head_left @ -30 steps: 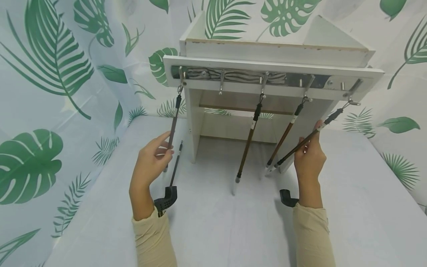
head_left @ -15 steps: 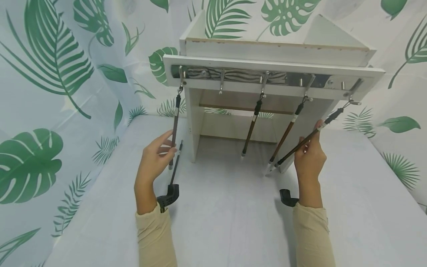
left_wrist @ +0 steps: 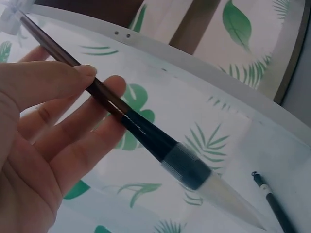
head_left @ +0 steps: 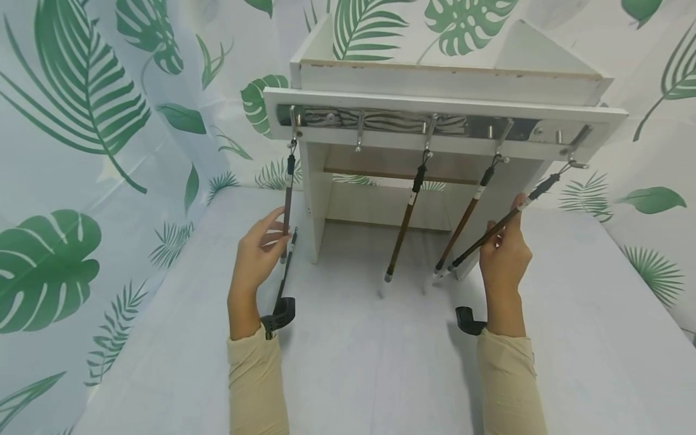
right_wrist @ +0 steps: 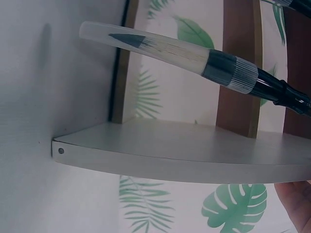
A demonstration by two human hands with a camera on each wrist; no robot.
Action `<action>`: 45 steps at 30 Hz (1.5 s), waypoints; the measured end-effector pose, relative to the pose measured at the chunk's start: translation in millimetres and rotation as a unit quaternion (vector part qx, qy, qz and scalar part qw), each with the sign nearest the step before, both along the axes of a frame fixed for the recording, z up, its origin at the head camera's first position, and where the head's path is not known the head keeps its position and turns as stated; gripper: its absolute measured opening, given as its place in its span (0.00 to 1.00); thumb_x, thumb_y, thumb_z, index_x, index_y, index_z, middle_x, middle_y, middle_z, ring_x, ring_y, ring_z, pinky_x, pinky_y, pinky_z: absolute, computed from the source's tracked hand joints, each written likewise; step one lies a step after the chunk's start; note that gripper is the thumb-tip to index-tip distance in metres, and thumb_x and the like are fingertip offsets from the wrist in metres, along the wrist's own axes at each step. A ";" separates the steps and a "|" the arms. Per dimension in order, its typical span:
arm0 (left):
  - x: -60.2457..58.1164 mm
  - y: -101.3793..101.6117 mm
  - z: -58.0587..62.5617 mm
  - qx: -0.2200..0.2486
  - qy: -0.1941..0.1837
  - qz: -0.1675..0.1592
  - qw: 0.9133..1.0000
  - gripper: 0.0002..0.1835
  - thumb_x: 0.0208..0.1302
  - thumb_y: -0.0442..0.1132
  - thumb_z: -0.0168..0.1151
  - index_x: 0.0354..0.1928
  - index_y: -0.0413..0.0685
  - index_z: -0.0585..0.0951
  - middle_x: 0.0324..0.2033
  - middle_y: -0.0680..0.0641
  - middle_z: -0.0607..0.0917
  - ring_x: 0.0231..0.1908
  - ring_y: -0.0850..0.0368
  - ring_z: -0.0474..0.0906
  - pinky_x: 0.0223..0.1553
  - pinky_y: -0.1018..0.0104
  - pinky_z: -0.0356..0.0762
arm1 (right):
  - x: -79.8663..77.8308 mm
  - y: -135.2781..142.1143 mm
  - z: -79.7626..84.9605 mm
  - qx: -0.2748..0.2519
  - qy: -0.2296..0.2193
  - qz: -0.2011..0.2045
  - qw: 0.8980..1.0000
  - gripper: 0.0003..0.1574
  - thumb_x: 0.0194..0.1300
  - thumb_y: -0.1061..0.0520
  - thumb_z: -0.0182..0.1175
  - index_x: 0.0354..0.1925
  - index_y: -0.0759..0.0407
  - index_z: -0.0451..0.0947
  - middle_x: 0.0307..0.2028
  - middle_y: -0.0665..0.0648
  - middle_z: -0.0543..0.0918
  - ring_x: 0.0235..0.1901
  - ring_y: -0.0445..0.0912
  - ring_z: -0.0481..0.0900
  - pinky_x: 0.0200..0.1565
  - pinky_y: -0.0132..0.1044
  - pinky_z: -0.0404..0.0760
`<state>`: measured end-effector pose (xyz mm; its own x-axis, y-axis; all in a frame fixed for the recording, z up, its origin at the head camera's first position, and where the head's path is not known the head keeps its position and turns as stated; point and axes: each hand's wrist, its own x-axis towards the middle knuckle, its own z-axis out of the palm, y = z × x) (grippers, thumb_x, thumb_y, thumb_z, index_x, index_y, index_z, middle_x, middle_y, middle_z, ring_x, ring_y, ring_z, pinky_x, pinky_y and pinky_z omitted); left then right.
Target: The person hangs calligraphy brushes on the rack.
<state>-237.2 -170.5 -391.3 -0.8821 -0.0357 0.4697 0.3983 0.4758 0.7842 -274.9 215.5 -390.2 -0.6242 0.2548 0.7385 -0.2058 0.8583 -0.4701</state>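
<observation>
My left hand (head_left: 255, 257) pinches the shaft of the leftmost calligraphy brush (head_left: 287, 199) between thumb and fingers. In the left wrist view this brush (left_wrist: 148, 133) has a clear cap over its pale bristles. My right hand (head_left: 505, 257) holds the rightmost brush (head_left: 481, 242), which slants down to the left. The right wrist view shows a capped, dark-tipped brush (right_wrist: 228, 70); most of the hand is out of that view. Both held brushes hang by loops from hooks on a metal strip (head_left: 348, 118). Between them hang a middle brush (head_left: 405, 226) and another brush (head_left: 464, 220).
The hook strip is fixed to the front board (head_left: 380, 99) of a white shelf unit (head_left: 315, 199) standing on a white surface (head_left: 348, 362). Another thin brush (head_left: 287, 272) lies on that surface at the left. Black wrist mounts (head_left: 280, 314) sit by both forearms.
My left hand has moved right and slightly up, bringing the lower end of its brush closer to upright. The middle brush has swung back and then forward. My right hand stays in place.
</observation>
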 end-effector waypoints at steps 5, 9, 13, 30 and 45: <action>-6.7 0.4 -8.8 0.032 -0.015 0.002 0.999 0.31 0.58 0.26 0.57 0.64 0.57 0.67 0.43 0.41 0.79 0.46 0.49 0.78 0.46 0.60 0.80 | 0.5 -0.8 0.6 -0.004 0.000 0.000 1.000 0.36 0.66 0.63 0.49 0.69 0.53 0.53 0.42 0.72 0.80 0.36 0.65 0.81 0.35 0.54 0.82; -10.8 1.2 -15.7 0.021 -0.074 0.007 0.997 0.33 0.59 0.28 0.56 0.65 0.60 0.63 0.43 0.41 0.79 0.46 0.47 0.79 0.46 0.60 0.80 | 0.4 -2.5 0.7 -0.013 0.000 -0.001 1.000 0.35 0.65 0.64 0.50 0.69 0.53 0.54 0.44 0.71 0.80 0.37 0.66 0.80 0.35 0.54 0.81; -15.1 3.9 -21.3 0.003 -0.129 0.003 0.992 0.33 0.59 0.30 0.56 0.66 0.59 0.61 0.43 0.42 0.79 0.48 0.47 0.79 0.47 0.59 0.80 | 0.0 -3.6 1.0 -0.016 -0.002 0.000 1.000 0.35 0.65 0.64 0.49 0.69 0.54 0.53 0.44 0.71 0.80 0.37 0.66 0.80 0.36 0.55 0.81; -29.0 21.3 -36.1 -0.061 -0.165 -0.030 0.984 0.40 0.59 0.35 0.58 0.70 0.55 0.49 0.44 0.39 0.79 0.48 0.45 0.78 0.49 0.53 0.78 | -0.2 -2.8 -0.2 -0.025 -0.006 -0.009 1.000 0.36 0.65 0.64 0.50 0.69 0.51 0.53 0.45 0.69 0.80 0.36 0.65 0.81 0.34 0.55 0.81; -21.9 9.7 -35.3 -0.116 -0.330 -0.072 0.934 0.45 0.57 0.39 0.63 0.71 0.52 0.47 0.57 0.39 0.73 0.58 0.42 0.70 0.56 0.47 0.70 | -0.5 -2.1 -0.9 -0.029 -0.006 -0.004 1.000 0.37 0.65 0.64 0.50 0.69 0.51 0.52 0.47 0.68 0.79 0.36 0.65 0.81 0.36 0.54 0.81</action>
